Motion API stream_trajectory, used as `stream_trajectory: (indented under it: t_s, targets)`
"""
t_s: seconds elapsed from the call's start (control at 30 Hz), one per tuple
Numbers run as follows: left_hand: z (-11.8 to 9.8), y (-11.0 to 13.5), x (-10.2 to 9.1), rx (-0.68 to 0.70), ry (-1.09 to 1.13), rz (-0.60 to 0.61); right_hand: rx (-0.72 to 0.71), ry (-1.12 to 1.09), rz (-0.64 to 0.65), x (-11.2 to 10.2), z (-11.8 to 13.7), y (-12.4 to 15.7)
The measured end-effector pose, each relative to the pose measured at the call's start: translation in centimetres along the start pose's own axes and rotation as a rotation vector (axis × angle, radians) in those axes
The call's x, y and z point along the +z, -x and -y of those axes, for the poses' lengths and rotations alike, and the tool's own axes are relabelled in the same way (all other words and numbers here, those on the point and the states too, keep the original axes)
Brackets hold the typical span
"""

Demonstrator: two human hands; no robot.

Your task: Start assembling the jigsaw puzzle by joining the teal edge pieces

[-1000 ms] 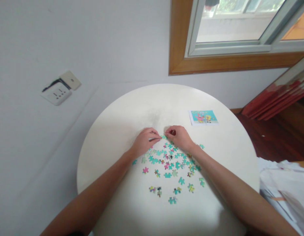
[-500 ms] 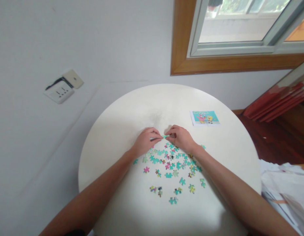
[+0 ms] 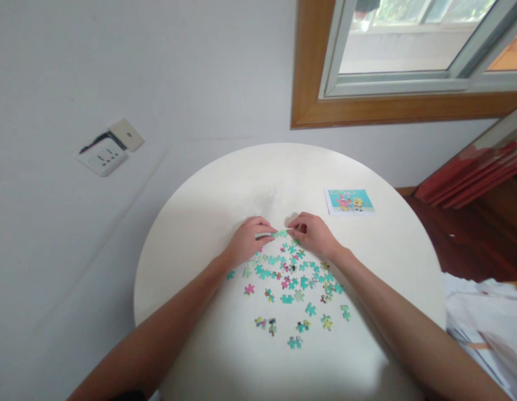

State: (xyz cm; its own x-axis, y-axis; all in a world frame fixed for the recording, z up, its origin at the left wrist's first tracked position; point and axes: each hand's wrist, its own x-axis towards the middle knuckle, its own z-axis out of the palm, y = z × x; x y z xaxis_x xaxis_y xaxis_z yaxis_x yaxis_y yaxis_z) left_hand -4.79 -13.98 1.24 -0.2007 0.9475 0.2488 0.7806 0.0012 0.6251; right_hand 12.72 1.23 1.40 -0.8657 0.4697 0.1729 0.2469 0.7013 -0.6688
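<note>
My left hand [image 3: 250, 239] is closed in a pinch on the left end of a small green and teal strip of jigsaw puzzle pieces [image 3: 280, 233]. From the other side, my right hand [image 3: 312, 233] pinches with thumb and forefinger at the strip's right end. The strip is low over the table or on it; I cannot tell which. Many loose jigsaw pieces, teal, pink, yellow and pale green, are spread below the hands, among them a pink piece [image 3: 249, 289] and a teal piece [image 3: 310, 309]. Some are partly hidden by the right forearm.
The round white table [image 3: 179, 223] stands against the wall. A cartoon picture card [image 3: 350, 201] lies at its back right. Past the right edge are white papers [image 3: 484, 323] and a red curtain [image 3: 467, 178]. A wall socket [image 3: 103, 157] is at the left, a window at upper right.
My right hand has shifted slightly to the right, widening the gap between my fingertips. More of the green and teal strip shows between them. My left hand has stayed nearly in place.
</note>
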Motion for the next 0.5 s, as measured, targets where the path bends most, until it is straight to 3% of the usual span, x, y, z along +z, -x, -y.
stream_trajectory:
  t_s: [0.2, 0.5]
  targets:
    - [-0.05, 0.09, -0.32, -0.102, 0.020, -0.027, -0.007, 0.057, 0.002, -0.02, -0.02, 0.22]
    - [-0.02, 0.07, 0.06, -0.096, -0.016, -0.027, 0.004, 0.090, 0.010, 0.17, 0.50, 0.28]
